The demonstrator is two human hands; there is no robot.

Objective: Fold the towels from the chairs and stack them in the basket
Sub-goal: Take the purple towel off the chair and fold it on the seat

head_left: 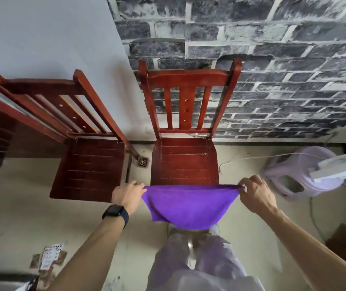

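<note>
A purple towel [189, 205] hangs stretched between my two hands, just in front of the near edge of the middle chair [185, 162]. My left hand [127, 195] pinches its left top corner and my right hand [256, 193] pinches its right top corner. The cloth sags down toward my legs. The seat of the middle red wooden chair is bare. A second red chair [88, 169] stands to the left, its seat also bare. No basket shows in this view.
A lilac plastic stool [294, 175] lies on its side at the right, beside a white device and a cable. A brick-patterned wall stands behind the chairs. Papers lie on the floor at the lower left [50, 257].
</note>
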